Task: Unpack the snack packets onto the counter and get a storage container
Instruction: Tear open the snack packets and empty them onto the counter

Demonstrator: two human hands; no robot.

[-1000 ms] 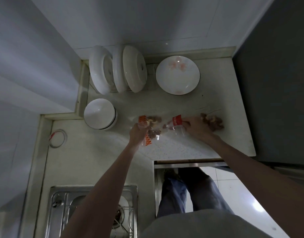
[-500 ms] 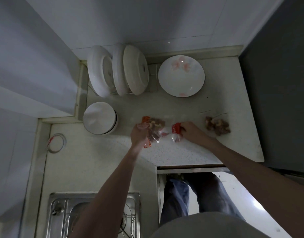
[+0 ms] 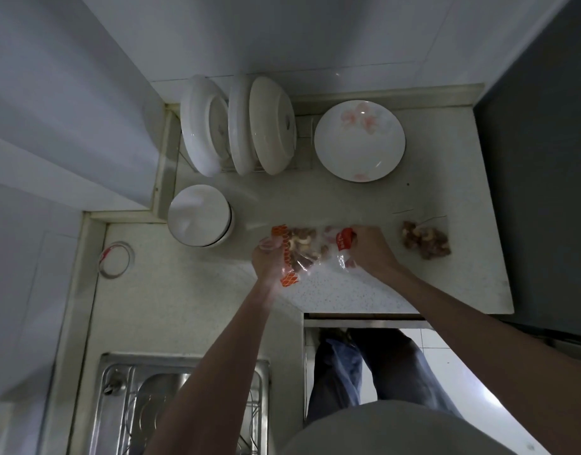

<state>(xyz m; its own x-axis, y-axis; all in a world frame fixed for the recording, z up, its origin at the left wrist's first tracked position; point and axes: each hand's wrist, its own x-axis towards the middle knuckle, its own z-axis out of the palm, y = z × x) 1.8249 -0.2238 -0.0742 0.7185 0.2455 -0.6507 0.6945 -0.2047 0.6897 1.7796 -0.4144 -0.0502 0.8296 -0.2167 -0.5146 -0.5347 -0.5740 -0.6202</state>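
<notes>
A clear plastic bag with orange-red print and brown snack packets inside hangs just above the pale speckled counter. My left hand grips its left side by the orange netted edge. My right hand grips the right side at the red label. A small heap of brown snack packets lies on the counter to the right of my right hand, apart from it. No storage container is in view.
Several white dishes stand in a rack at the back. A flowered plate lies beside it, stacked bowls to the left. A tape roll lies at the far left. A steel stove is near me. A dark appliance borders the right.
My right hand has left the heap of packets on the right and come back to the bag, now gripping its red-labelled side. My left hand has kept hold of the bag.
</notes>
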